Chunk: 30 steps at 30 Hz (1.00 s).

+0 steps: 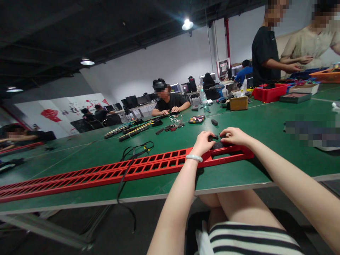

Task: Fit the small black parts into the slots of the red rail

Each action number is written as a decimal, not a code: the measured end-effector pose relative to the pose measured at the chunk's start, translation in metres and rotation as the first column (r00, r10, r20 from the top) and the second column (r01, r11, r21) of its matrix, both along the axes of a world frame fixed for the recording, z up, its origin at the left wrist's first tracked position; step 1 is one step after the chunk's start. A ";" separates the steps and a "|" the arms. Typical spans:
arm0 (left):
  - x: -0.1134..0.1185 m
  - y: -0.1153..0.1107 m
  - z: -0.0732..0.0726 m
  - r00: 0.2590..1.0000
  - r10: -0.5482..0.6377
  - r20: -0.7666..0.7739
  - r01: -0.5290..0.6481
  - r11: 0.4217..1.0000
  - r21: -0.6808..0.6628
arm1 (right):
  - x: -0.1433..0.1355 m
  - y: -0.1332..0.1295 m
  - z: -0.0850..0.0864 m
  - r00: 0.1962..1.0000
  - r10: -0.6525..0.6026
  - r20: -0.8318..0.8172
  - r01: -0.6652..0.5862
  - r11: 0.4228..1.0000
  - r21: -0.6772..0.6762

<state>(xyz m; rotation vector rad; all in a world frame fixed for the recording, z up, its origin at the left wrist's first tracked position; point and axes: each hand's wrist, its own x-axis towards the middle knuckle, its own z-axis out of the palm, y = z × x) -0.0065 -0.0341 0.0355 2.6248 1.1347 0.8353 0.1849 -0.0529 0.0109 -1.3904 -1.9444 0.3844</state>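
Frame [159, 165] on table [156, 191]

Beyond my work, a clear plastic bottle with a green cap [204, 100] stands upright on the long green-topped table [159, 145]. To its right, I see a small open brown cardboard box [238, 103] and, farther right, a bright red plastic bin [270, 93]. A flat dark rectangular tray [295, 97] lies just beside the bin. Across from me, a person in a black short-sleeved top [171, 101] leans over the table. Behind them, a white banner with red and black markings [61, 115] hangs near the wall, and a round lit ceiling lamp [187, 24] glows overhead.
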 end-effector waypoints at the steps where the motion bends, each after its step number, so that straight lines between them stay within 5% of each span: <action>1: 0.000 0.000 0.000 1.000 -0.002 -0.008 0.003 1.000 0.011 | 0.001 0.000 0.000 1.000 0.002 -0.019 -0.002 1.000 -0.022; 7: -0.003 0.001 -0.003 0.999 -0.039 -0.035 0.041 0.997 0.066 | 0.002 -0.003 0.002 1.000 0.002 0.023 0.000 0.996 -0.094; 30: -0.001 0.004 -0.007 0.965 -0.137 -0.224 0.125 0.990 -0.065 | 0.003 -0.004 0.005 0.966 0.110 0.234 -0.095 0.993 -0.071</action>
